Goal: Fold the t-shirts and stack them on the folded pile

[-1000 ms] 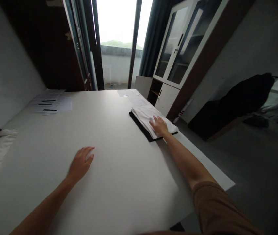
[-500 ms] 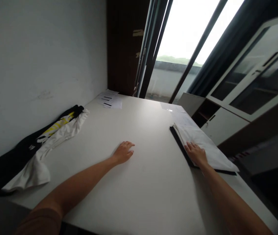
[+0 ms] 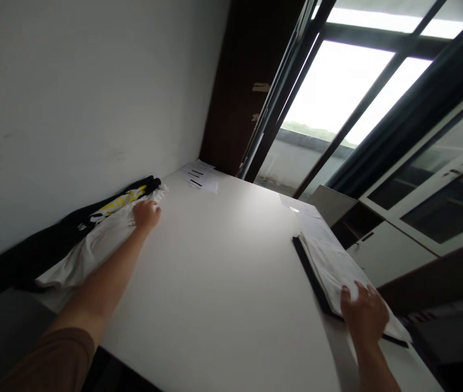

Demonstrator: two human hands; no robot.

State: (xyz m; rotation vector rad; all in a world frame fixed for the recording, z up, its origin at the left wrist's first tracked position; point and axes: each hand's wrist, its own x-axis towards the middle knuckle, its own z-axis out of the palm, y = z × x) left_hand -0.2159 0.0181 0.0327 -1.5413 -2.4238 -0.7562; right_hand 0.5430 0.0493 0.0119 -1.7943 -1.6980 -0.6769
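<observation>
My left hand reaches to the left side of the white table and closes on the white garment lying there. A black garment with yellow print lies beside it against the wall. My right hand rests flat, fingers spread, on the near end of a folded white cloth stacked on a folded black cloth at the table's right edge.
Printed papers lie at the table's far corner, and another sheet lies beyond the folded stack. A white wall runs along the left. Window frames and a glass-door cabinet stand behind and to the right.
My left hand has left the middle of the table and moved left onto the white garment. The view has swung left. My right hand has stayed on the folded white cloth.
</observation>
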